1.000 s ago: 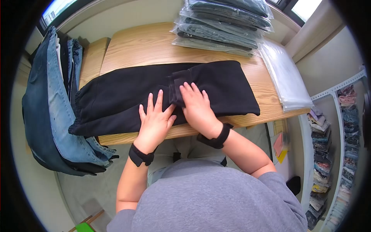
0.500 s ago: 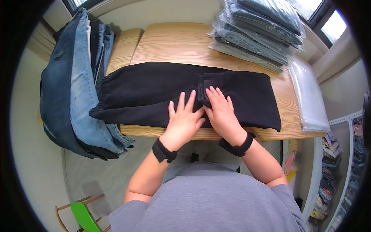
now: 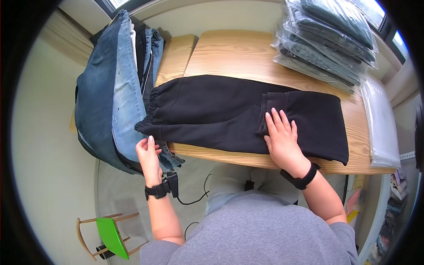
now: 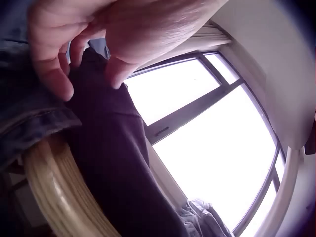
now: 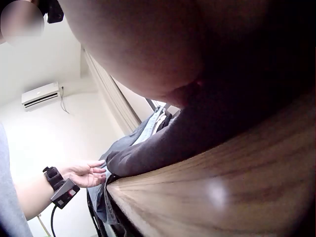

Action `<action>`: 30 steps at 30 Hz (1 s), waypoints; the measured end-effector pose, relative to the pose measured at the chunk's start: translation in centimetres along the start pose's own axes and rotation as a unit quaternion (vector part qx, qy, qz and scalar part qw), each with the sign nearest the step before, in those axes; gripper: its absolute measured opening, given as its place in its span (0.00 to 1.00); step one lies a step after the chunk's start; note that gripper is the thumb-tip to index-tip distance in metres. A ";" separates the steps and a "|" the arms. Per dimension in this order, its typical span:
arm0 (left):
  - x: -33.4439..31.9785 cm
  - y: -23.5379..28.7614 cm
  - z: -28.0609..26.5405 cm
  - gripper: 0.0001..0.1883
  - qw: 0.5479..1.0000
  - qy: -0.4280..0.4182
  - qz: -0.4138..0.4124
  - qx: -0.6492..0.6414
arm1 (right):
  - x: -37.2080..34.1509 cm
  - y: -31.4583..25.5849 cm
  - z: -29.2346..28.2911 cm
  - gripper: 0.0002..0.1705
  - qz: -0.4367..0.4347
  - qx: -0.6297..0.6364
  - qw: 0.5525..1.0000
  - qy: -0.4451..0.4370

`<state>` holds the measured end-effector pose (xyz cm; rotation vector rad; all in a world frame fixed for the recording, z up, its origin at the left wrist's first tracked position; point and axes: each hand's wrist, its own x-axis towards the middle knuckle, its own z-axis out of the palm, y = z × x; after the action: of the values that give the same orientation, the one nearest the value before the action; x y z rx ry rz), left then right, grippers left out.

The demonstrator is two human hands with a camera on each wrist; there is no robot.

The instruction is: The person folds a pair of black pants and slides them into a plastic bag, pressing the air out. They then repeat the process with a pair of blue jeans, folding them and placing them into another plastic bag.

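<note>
A heathered grey shirt (image 3: 247, 225) fills the bottom centre of the head view, its short sleeves (image 3: 339, 236) toward the lower left and right; pale trousers (image 3: 229, 176) show just above; the left hand (image 3: 149, 160) and right hand (image 3: 285, 143) are bare; black straps (image 3: 301, 179) circle both wrists; the one left of centre carries a dark, boxy camera (image 3: 172, 183) trailing a thin black cable (image 3: 193, 202).

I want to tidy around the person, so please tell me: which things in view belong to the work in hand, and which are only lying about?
In the work:
black trousers, under the right hand, with the left hand near their gathered end
wooden table, beneath the trousers

Seemingly just lying about:
denim pile
bagged garments, though possibly related
clear plastic, likewise
green chair
</note>
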<state>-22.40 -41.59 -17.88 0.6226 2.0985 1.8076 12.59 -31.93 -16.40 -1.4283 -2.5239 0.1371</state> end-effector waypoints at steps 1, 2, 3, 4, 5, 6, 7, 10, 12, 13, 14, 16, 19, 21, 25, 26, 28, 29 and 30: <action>0.5 0.2 0.1 0.18 0.999 -0.036 -0.039 -0.003 | 0.0 0.0 0.1 0.35 -0.002 0.003 1.000 -0.002; 1.0 0.5 0.4 0.20 0.994 -0.074 -0.078 -0.007 | 0.0 0.0 0.1 0.35 -0.001 0.002 1.000 0.001; 1.7 0.8 0.6 0.20 0.994 -0.073 -0.079 -0.006 | 0.0 0.0 0.2 0.34 0.001 0.000 1.000 0.004; 2.6 1.1 0.9 0.23 0.992 -0.085 -0.058 0.073 | 0.0 0.0 0.1 0.34 0.000 0.000 1.000 0.006; 3.5 1.4 1.3 0.26 0.983 -0.096 -0.036 0.151 | 0.0 0.0 0.1 0.34 0.001 0.000 1.000 0.005; 4.4 1.6 1.7 0.31 0.973 -0.081 -0.011 0.218 | 0.1 0.0 0.2 0.34 0.004 0.001 1.000 0.006; 5.0 2.2 2.3 0.31 0.972 -0.083 -0.011 0.218 | 0.1 -0.1 0.2 0.34 0.007 0.002 1.000 0.006; 7.0 3.0 3.7 0.38 0.926 -0.134 -0.078 0.343 | 0.1 -0.3 0.4 0.34 0.014 -0.009 1.000 0.012; 7.9 2.4 4.3 0.37 0.935 -0.140 -0.073 0.318 | 0.1 -0.4 0.4 0.34 0.015 -0.012 1.000 0.011; 8.1 2.1 4.7 0.37 0.943 -0.146 -0.064 0.292 | 0.2 -0.5 0.4 0.34 0.017 -0.015 1.000 0.012; 8.2 1.8 5.0 0.33 0.955 -0.144 -0.057 0.254 | 0.2 -0.5 0.5 0.34 0.019 -0.016 1.000 0.011; 7.8 2.2 5.3 0.31 0.963 -0.160 -0.069 0.206 | 0.1 -0.5 0.7 0.34 0.020 -0.021 0.999 0.027; 7.9 2.6 5.9 0.23 0.971 -0.163 -0.107 0.140 | 0.0 -0.5 1.0 0.34 0.021 -0.016 0.999 0.046; 9.1 2.7 6.0 0.18 0.970 -0.167 -0.162 0.067 | 0.0 -0.5 1.2 0.34 0.017 -0.042 0.997 0.066; 8.0 9.8 8.5 0.14 0.986 -0.153 -0.018 -0.071 | -0.1 -0.4 1.6 0.32 0.019 -0.037 0.995 0.090; 7.5 12.3 9.4 0.16 0.985 -0.155 0.035 -0.069 | -0.1 -0.4 1.9 0.33 0.022 -0.038 0.995 0.089; 3.6 18.0 11.6 0.18 0.960 -0.195 0.178 -0.089 | -0.1 -0.3 2.2 0.33 0.024 -0.045 0.994 0.098; 1.3 20.5 13.0 0.18 0.935 -0.216 0.263 -0.096 | 0.0 -0.3 2.4 0.33 0.025 -0.045 0.993 0.106; -0.5 22.5 14.3 0.17 0.913 -0.267 0.291 -0.101 | 0.0 -0.3 2.4 0.33 0.025 -0.041 0.992 0.112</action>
<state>-12.03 -27.05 1.93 1.5991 1.4215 1.8020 11.72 -31.99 -18.70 -1.4489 -2.3362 -0.1146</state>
